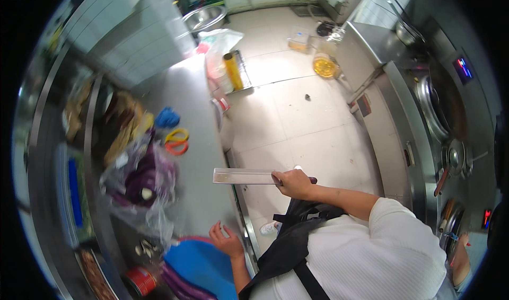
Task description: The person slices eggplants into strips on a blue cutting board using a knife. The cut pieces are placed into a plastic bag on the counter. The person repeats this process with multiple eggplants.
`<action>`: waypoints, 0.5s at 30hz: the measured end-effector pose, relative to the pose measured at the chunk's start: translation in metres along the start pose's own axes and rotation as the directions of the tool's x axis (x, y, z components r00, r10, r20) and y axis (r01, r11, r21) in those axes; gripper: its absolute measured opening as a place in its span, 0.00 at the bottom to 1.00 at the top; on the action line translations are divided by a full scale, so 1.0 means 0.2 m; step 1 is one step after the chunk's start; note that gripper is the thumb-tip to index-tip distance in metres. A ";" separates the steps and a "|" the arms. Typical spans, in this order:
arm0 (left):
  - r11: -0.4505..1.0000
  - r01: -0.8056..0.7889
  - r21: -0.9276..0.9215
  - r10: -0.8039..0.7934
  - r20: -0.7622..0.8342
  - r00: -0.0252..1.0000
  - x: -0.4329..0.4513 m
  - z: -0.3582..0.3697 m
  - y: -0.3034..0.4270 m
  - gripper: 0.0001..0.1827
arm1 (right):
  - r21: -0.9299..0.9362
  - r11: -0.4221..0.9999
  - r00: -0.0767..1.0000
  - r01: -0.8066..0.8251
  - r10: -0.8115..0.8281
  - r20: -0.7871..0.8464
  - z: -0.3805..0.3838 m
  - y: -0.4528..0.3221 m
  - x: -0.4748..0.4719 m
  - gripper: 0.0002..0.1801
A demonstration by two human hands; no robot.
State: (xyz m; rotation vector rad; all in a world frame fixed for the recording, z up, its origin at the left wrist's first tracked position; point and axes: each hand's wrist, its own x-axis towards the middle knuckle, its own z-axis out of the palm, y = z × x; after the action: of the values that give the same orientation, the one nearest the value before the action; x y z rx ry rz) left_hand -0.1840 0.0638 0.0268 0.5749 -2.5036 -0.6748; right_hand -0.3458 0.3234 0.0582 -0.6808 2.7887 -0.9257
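My right hand [294,183] is closed around a long, pale rectangular object [238,176] with see-through edges, which points left over the counter's edge; a dark rounded end sticks out behind the hand. Whether it is a blade or a narrow container I cannot tell. My left hand [227,240], fingers apart and slightly curled, holds nothing and is over the edge of a blue cutting board [199,256]. Long purple eggplants [185,286] lie along the board's lower left side. More purple produce [141,176] sits in a clear plastic bag [165,188] on the steel counter [195,153].
Scissors [176,141] and a blue crumpled item [167,117] lie beyond the bag. Garlic cloves [146,249] and a red can [140,281] are near the board. A stove with a wok [433,105] lines the right; an oil jug [325,65] stands on the floor. Another person's arm [462,260] shows lower right.
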 end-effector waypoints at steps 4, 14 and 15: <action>0.969 -0.104 -0.226 0.158 0.236 0.959 0.23 0.47 0.34 0.14 | 0.050 0.983 0.980 -0.178 0.182 -0.077 -0.18 0.42 0.03 0.06; 0.925 -0.190 -0.329 0.359 0.596 0.718 0.81 1.59 1.11 0.11 | 0.028 0.758 0.744 -0.651 0.645 -0.177 -0.51 1.54 0.23 0.05; 0.918 -0.200 -0.343 0.380 0.613 0.693 0.87 1.72 1.17 0.11 | 0.023 0.726 0.711 -0.687 0.678 -0.187 -0.54 1.62 0.26 0.06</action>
State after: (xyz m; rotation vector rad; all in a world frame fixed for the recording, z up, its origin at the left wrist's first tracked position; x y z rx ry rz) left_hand -0.5713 0.2816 -0.0480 -0.2350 -2.9798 -1.2178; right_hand -0.5413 0.5882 -0.0465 0.4752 2.8379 -0.7718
